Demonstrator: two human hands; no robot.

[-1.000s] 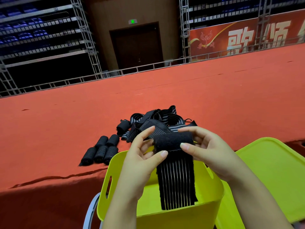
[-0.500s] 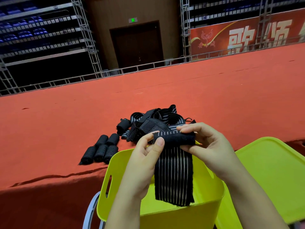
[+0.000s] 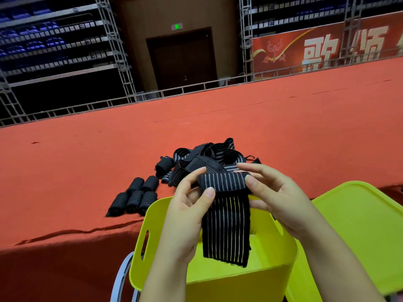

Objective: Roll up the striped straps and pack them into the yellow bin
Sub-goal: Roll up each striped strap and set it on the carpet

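Black strap with thin pale stripes (image 3: 225,214) sits pinched at its rolled top between my left hand (image 3: 189,205) and right hand (image 3: 277,199), tail hanging into the open yellow plastic bin (image 3: 272,269). Beyond, on the red cloth table (image 3: 87,160), I see rolled black straps (image 3: 135,199) and a loose strap pile (image 3: 207,159)

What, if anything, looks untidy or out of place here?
Only the loose straps, a tangled heap on the red carpet beyond the yellow bin; the finished rolls lie neatly beside them.
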